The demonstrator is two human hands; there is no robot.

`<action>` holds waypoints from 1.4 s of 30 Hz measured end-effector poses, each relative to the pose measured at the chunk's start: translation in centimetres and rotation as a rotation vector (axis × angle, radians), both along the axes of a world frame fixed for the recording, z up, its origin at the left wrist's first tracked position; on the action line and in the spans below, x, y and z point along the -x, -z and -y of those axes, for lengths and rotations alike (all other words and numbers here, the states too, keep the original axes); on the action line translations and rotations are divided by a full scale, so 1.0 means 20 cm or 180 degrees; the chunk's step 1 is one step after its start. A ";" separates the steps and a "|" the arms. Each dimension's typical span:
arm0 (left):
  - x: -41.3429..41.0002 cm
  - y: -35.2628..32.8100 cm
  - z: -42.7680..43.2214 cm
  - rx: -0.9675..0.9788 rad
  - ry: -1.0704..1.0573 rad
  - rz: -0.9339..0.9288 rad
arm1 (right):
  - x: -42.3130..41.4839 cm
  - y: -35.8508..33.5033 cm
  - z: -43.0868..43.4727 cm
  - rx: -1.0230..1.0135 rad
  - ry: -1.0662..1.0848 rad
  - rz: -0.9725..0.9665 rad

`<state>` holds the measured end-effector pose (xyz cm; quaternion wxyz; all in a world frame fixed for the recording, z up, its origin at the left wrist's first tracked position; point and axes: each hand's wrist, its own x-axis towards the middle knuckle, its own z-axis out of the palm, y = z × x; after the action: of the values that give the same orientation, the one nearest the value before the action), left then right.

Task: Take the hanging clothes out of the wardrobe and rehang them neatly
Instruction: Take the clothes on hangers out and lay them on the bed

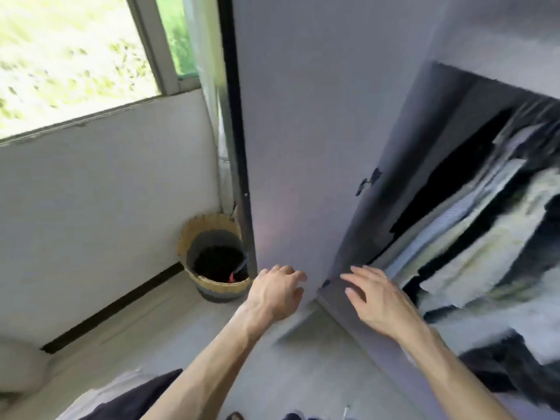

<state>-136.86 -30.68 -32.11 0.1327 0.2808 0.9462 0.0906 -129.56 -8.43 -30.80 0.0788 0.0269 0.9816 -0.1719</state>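
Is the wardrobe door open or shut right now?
Open: the wardrobe door stands swung outward, and hanging clothes show inside.

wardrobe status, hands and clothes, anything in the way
Left hand curled against open door, grip unclear; right hand open, empty. Clothes hanging inside wardrobe, untouched. Nothing blocking the opening.
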 end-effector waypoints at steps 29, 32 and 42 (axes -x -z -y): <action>0.70 -0.70 -1.45 -0.0993 0.1301 -0.0487 | -0.12 -1.06 -0.95 -0.1739 0.2340 -0.2483; 0.71 -0.69 -1.59 -0.0882 0.1216 -0.0505 | -0.05 -1.15 -1.10 -0.1947 0.2329 -0.2608; 0.73 -0.63 -2.00 -0.1132 0.0740 0.0321 | 0.11 -1.03 -1.55 -0.2603 0.2234 -0.2950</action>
<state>-151.54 9.28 -19.55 0.1379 0.4021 0.8688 0.2541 -131.73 22.63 -10.19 -0.4232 0.2930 0.8333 0.2013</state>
